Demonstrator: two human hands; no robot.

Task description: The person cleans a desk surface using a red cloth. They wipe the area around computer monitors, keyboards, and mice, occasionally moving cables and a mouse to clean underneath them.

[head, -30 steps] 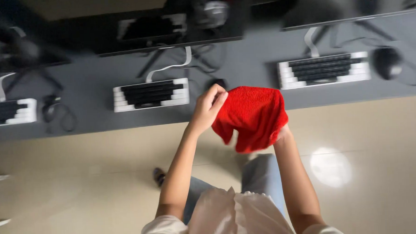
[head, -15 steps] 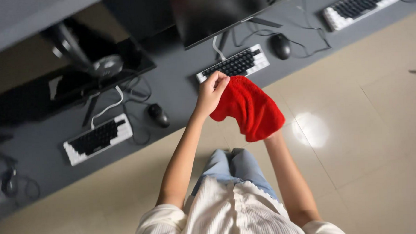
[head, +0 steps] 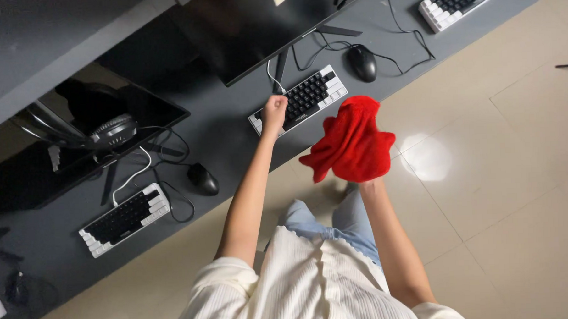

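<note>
Beige floor tiles run beside a long grey desk [head: 233, 142]. Left hand [head: 273, 109] has its fingers clenched, empty, at the near edge of a black-and-white keyboard [head: 301, 99]. Right hand is hidden under the red cloth [head: 353, 144], which hangs over the floor; its fingers cannot be told.

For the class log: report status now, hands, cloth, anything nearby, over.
Left hand closed, over the middle keyboard, off the cloth. Right hand hidden under red cloth, holding it up. Mouse and cables beside that keyboard.

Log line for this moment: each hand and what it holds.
left hand: closed, over keyboard | right hand: holds red cloth, mostly hidden | desk: mouse beside keyboard
</note>
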